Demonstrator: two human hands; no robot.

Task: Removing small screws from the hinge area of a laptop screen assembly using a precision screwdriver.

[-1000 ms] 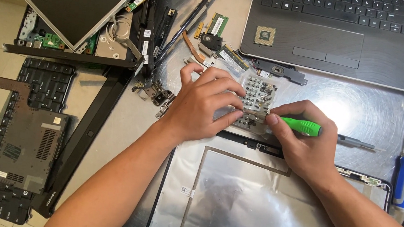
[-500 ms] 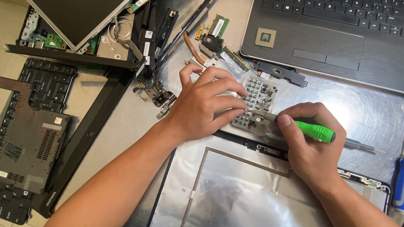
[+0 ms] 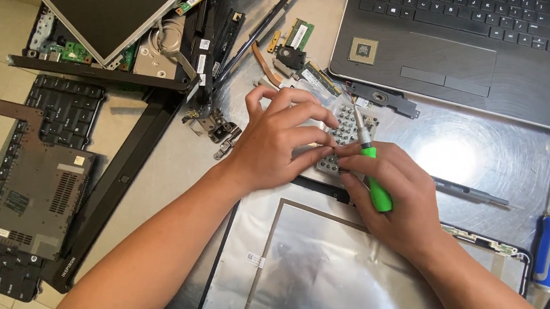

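Seen from the head camera, looking down on a shiny metal table [image 3: 461, 151] full of computer parts.

Left hand [image 3: 279, 141] bent over a small grey metal plate with many holes [image 3: 346, 124], fingers pinched on its edge and pressing it flat. Plate in the middle of the table, just below an open black laptop [image 3: 469, 52] and just above a big silver screen back [image 3: 318, 271].

Right hand [image 3: 397, 198] closed tight around a green-handled screwdriver [image 3: 371, 176], tilted, thin tip down on the top part of the plate. Both hands close together, fingertips touching over the plate.

To the right: a blue-handled screwdriver [image 3: 548, 248], flat and well apart from the hands. A thin grey tool [image 3: 471, 190] just past the right hand.

To the left: a black keyboard [image 3: 60, 109] with a dark cover piece [image 3: 37, 183] lying on it, and a long black frame bar [image 3: 124, 174]. Up top left: a taken-apart laptop with a tilted dark screen panel [image 3: 103, 0]. Small metal hinges [image 3: 214, 128] just beside the left wrist.
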